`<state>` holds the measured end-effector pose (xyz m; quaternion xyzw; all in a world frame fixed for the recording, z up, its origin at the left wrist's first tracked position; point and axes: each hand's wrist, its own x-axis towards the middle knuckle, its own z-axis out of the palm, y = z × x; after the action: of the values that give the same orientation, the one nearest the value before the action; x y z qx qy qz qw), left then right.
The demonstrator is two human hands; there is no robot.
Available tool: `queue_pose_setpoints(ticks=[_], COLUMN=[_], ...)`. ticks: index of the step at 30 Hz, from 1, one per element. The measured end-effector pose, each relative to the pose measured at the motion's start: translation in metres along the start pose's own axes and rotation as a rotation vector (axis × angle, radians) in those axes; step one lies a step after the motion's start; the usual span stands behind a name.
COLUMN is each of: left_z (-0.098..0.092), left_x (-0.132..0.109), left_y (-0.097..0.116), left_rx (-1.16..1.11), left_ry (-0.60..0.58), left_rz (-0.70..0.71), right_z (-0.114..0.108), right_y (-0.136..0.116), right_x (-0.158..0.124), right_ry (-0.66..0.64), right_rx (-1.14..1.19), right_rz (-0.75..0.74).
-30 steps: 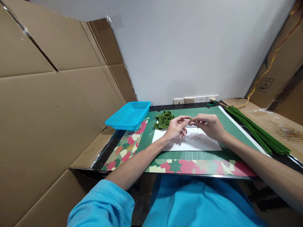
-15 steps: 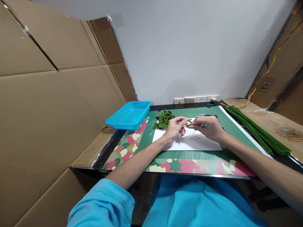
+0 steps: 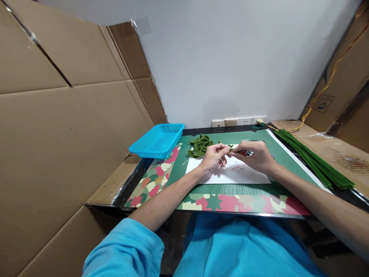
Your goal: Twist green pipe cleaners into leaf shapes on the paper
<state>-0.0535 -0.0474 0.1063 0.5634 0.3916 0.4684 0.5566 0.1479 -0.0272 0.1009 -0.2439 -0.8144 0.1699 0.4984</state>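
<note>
Over the white paper (image 3: 242,175), my left hand (image 3: 213,158) and my right hand (image 3: 255,156) meet at their fingertips. Between them is a short piece of green pipe cleaner (image 3: 231,150), mostly covered by the fingers. Both hands are closed in a pinch on it. Just behind my left hand lies a heap of bent green pipe cleaner pieces (image 3: 201,144). Scissors (image 3: 250,153), partly hidden, lie behind my right hand. A thin red line and small green bits show on the paper.
A blue plastic basket (image 3: 158,140) stands at the table's back left. Long straight green pipe cleaners (image 3: 313,159) lie in a bundle on the right. Cardboard walls (image 3: 72,127) rise at both sides, and sockets (image 3: 245,122) sit on the back wall.
My right hand has shifted slightly, bringing its fingertips closer to my left fingers, and less of the green piece shows between them. My left hand stays almost still.
</note>
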Motion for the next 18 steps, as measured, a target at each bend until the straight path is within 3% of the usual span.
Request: queue_pose_setpoints(ticks=[7,18], left_z=[-0.0008,0.0004], left_x=[0.0000,-0.0018], left_y=[0.0007,0.0022], left_rx=[-0.005,-0.004], left_ry=[0.033,-0.017], left_rz=[0.005,-0.017], right_z=[-0.0008,-0.0038], right_y=[0.0004,-0.0005], right_x=[-0.0006,0.0026], right_ry=[-0.059,-0.066], right_rx=[0.135,0.271], right_rz=[0.078,0.153])
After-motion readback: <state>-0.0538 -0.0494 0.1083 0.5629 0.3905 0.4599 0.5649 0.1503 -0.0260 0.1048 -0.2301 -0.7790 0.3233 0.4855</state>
